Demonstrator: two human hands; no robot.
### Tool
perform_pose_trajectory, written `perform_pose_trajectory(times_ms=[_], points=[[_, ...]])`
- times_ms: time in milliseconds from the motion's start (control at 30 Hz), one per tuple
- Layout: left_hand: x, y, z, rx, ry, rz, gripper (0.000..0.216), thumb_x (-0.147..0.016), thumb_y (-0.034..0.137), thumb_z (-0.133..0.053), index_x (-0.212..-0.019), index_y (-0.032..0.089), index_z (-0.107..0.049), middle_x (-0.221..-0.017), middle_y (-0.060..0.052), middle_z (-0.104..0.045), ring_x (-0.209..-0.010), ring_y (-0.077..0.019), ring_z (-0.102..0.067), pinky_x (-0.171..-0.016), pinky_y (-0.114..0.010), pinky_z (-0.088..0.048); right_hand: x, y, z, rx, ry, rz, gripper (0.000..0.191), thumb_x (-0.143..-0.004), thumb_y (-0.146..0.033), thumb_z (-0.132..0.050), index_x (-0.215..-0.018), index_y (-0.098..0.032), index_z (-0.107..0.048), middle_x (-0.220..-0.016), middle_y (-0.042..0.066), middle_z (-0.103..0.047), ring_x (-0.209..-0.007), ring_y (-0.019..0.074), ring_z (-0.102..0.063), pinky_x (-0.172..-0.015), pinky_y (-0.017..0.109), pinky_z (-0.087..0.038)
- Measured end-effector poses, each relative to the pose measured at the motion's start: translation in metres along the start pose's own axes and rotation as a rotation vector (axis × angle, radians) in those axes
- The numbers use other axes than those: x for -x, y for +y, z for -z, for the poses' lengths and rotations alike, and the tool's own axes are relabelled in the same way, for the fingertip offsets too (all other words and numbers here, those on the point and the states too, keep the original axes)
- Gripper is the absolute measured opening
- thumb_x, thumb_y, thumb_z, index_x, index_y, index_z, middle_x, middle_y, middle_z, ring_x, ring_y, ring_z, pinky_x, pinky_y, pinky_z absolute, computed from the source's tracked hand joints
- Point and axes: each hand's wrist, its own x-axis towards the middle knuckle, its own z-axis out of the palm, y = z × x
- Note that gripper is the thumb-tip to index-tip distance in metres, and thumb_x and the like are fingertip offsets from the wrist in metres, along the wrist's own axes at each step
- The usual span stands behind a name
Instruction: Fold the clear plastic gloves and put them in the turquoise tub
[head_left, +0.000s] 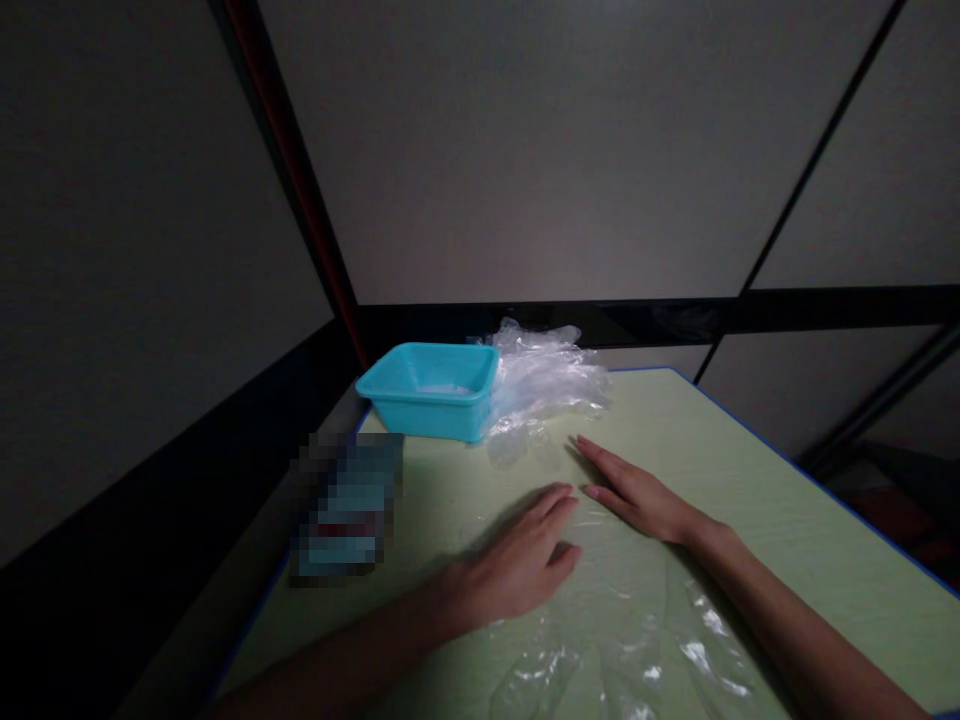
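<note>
My left hand (525, 560) lies palm down on a thin clear plastic piece (622, 600), which looks like a disposable glove. Its fingers are stretched out and the thumb is apart. My right hand (637, 495) rests flat by the upper right part of the same plastic, fingers extended and thumb spread. Neither hand grips anything. The plastic is smooth between the hands and wrinkled towards the near edge of the view, where it runs out of the frame.
A turquoise plastic basin (431, 415) stands at the back left, with something pale inside. Beside it lies a heap of crumpled clear plastic (551, 375). A pixelated flat item (349, 510) lies at the left edge of the pale green table (697, 430). Panelled walls (525, 150) rise behind.
</note>
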Motion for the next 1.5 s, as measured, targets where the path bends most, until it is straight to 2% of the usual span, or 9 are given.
perform_pose_trajectory(times_ms=[167,367,533,667,867,1000,1133,1300,1500], points=[[0.008,-0.011,0.014,-0.224,-0.124,0.001,0.055,-0.086,0.035,-0.042,-0.131,0.006,-0.030,-0.142,-0.015,-0.019,-0.131,-0.0212,-0.011,-0.106,-0.033,-0.014,0.001,0.008,0.000,0.145,-0.013,0.022,0.058,-0.088,-0.041,-0.038,-0.139,-0.022,-0.018,-0.142,0.009,-0.022,-0.129,0.0232,-0.020,-0.104,0.045,-0.022],[0.014,-0.027,0.025,-0.349,-0.111,0.076,0.055,-0.089,0.041,-0.036,-0.133,0.010,-0.028,-0.142,-0.013,-0.018,-0.131,-0.0219,-0.011,-0.105,-0.037,-0.012,0.013,0.036,0.009,0.326,0.040,-0.158,0.066,-0.085,-0.050,-0.035,-0.139,-0.017,-0.014,-0.141,0.015,-0.022,-0.129,0.0273,-0.017,-0.101,0.052,-0.019],[0.012,-0.026,0.025,-0.351,0.016,0.156,0.054,-0.088,0.039,-0.036,-0.131,0.006,-0.031,-0.140,-0.015,-0.023,-0.131,-0.0228,-0.015,-0.105,-0.039,-0.013,0.019,0.052,0.022,0.372,0.126,-0.287,0.066,-0.083,-0.051,-0.038,-0.137,-0.017,-0.022,-0.139,0.017,-0.028,-0.128,0.0297,-0.020,-0.101,0.053,-0.019],[0.010,-0.014,0.014,-0.286,0.120,0.149,0.048,-0.090,0.030,-0.032,-0.129,0.003,-0.033,-0.139,-0.016,-0.027,-0.129,-0.0206,-0.021,-0.106,-0.033,-0.019,0.006,0.027,0.022,0.221,0.174,-0.229,0.060,-0.086,-0.047,-0.034,-0.134,-0.010,-0.030,-0.138,0.019,-0.029,-0.128,0.0280,-0.024,-0.103,0.048,-0.021],[0.008,-0.015,-0.004,-0.366,0.120,0.056,0.042,-0.089,0.024,-0.031,-0.128,0.006,-0.035,-0.136,-0.014,-0.035,-0.127,-0.0190,-0.027,-0.106,-0.033,-0.023,-0.015,-0.041,-0.006,-0.063,-0.110,0.018,0.058,-0.090,-0.044,-0.030,-0.138,-0.013,-0.020,-0.141,0.011,-0.026,-0.129,0.0201,-0.023,-0.106,0.039,-0.021],[0.009,-0.020,-0.003,-0.454,0.066,0.071,0.051,-0.088,0.034,-0.036,-0.129,0.004,-0.031,-0.136,-0.017,-0.032,-0.128,-0.0225,-0.025,-0.106,-0.037,-0.023,-0.014,-0.057,-0.020,-0.033,-0.206,0.137,0.063,-0.089,-0.045,-0.030,-0.139,-0.010,-0.014,-0.144,0.011,-0.016,-0.131,0.0194,-0.014,-0.108,0.036,-0.019],[0.011,-0.022,0.000,-0.494,0.016,0.080,0.062,-0.084,0.040,-0.043,-0.130,0.001,-0.029,-0.138,-0.019,-0.027,-0.129,-0.0262,-0.020,-0.106,-0.038,-0.021,-0.011,-0.058,-0.024,0.066,-0.192,0.176,0.071,-0.087,-0.050,-0.033,-0.139,-0.007,-0.010,-0.144,0.013,-0.011,-0.132,0.0212,-0.009,-0.108,0.038,-0.017],[0.012,-0.025,-0.001,-0.528,0.037,0.073,0.063,-0.087,0.044,-0.033,-0.132,0.001,-0.024,-0.140,-0.019,-0.020,-0.130,-0.0257,-0.016,-0.106,-0.037,-0.019,-0.009,-0.051,-0.022,0.106,-0.229,0.095,0.072,-0.087,-0.052,-0.030,-0.139,-0.009,-0.003,-0.144,0.012,-0.004,-0.132,0.0215,-0.006,-0.108,0.039,-0.016],[0.011,-0.020,0.002,-0.540,-0.043,0.114,0.062,-0.088,0.045,-0.032,-0.132,0.003,-0.025,-0.141,-0.018,-0.018,-0.130,-0.0258,-0.014,-0.105,-0.037,-0.018,-0.001,-0.009,-0.003,0.251,-0.246,-0.004,0.066,-0.088,-0.053,-0.025,-0.139,-0.015,-0.011,-0.143,0.008,-0.011,-0.131,0.0214,-0.009,-0.107,0.042,-0.015]])
